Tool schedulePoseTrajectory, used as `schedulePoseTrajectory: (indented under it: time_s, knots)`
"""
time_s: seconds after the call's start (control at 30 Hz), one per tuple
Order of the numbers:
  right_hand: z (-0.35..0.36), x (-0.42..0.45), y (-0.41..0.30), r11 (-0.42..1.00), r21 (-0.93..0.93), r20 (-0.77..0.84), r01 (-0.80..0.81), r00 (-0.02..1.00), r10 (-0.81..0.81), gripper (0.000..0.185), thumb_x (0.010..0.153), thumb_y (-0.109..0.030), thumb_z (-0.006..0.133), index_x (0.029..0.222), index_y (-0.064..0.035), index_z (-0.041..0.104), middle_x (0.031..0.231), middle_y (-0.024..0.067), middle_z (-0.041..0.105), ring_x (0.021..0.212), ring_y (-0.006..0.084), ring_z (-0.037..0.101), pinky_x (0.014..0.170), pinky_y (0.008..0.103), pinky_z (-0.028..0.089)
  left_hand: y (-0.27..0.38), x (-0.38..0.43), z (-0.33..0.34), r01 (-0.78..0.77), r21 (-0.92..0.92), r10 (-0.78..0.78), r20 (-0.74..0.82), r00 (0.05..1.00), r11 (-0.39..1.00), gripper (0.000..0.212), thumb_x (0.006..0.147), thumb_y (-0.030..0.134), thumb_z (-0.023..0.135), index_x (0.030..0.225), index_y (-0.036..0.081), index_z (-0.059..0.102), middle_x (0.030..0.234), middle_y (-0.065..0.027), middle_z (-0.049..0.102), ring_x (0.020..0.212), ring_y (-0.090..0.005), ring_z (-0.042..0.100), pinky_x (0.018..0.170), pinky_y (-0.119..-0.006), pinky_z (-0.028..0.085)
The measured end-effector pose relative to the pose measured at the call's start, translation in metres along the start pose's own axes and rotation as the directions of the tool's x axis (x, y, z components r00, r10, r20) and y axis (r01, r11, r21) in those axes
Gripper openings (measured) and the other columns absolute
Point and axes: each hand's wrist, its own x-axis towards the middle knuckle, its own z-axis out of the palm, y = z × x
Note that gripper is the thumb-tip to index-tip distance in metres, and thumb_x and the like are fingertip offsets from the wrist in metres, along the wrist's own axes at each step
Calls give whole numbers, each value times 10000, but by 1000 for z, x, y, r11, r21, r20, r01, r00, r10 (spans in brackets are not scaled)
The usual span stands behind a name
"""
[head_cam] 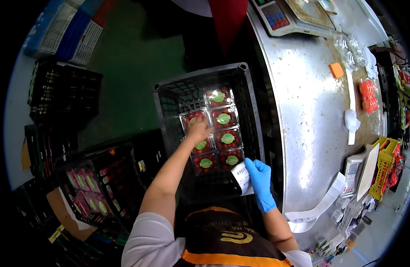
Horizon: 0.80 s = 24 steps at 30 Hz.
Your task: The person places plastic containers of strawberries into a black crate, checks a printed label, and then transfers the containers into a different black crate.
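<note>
My bare left hand (199,129) reaches into a black plastic crate (256,110) and lies over the lid of a clear punnet of small red fruit (188,122). That punnet sits slightly askew at the far end of the left row; motion blur and the angle hide whether my fingers grip it. More such punnets stand in two rows, among them one in the right row (224,118), each with a round green label. In my blue-gloved right hand (260,180), a strip of printed white labels (242,178) is pinched above the crate's near right corner.
Along the right runs a metal worktable (301,126) with a weighing scale (291,16), a label printer or second scale (353,173) and a curling label strip (317,212). Another crate of punnets (91,190) stands left. Someone in a red apron (228,23) stands beyond the crate.
</note>
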Motion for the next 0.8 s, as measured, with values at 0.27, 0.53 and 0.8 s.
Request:
schedulePoseTrajectory:
  time_s: [0.27, 0.53, 0.8]
  knots:
    - [86, -29, -21, 978, -10, 34, 209, 977, -209, 260, 797, -131, 676, 597, -12, 560, 552, -62, 453, 538, 11, 361, 460, 202, 296, 52, -201, -54, -192, -949, -19, -203, 979, 249, 234, 904, 195, 528, 982, -18, 582, 902, -68, 626, 816, -108, 582, 733, -238, 465]
    - [154, -75, -19, 964, -16, 235, 266, 938, -255, 287, 801, -162, 675, 579, -20, 561, 532, -67, 463, 513, 6, 363, 442, 194, 291, 10, -295, -96, -318, -947, -49, -321, 946, 52, 162, 813, 30, 624, 956, -28, 575, 886, -76, 616, 804, -117, 591, 769, -231, 485]
    - [195, -125, -39, 965, -51, 611, 258, 772, -174, 167, 807, -154, 662, 887, -7, 653, 733, 9, 632, 661, 43, 537, 623, 200, 438, -39, -349, -100, -416, -909, -230, -409, 883, 20, 153, 788, -19, 631, 930, -34, 574, 869, -82, 617, 791, -103, 590, 731, -221, 487]
